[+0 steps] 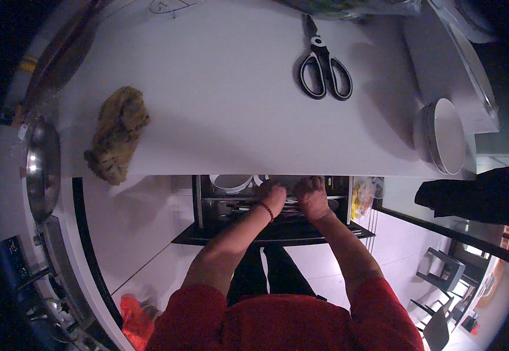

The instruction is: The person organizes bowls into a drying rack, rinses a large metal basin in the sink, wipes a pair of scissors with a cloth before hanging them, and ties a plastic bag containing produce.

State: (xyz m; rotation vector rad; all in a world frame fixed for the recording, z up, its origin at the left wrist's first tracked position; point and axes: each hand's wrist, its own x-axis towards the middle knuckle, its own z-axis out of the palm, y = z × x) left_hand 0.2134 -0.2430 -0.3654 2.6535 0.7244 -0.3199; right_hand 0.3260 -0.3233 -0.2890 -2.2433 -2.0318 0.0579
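Observation:
Below the front edge of the white countertop, a dark drawer is pulled out in front of me. Both my hands reach into it. My left hand, a red beaded bracelet at its wrist, is bent inward beside a white round dish. My right hand is over the drawer's back part, fingers pointing towards the counter edge. Slim utensils lie in the front section, partly covered by my hands. Poor light and the angle hide whether either hand grips anything.
Kitchen scissors lie on the counter. A brown crumpled clump, perhaps a cloth, is at left, near a metal pan. Stacked white bowls stand at the right edge. A red plastic bag is low at left.

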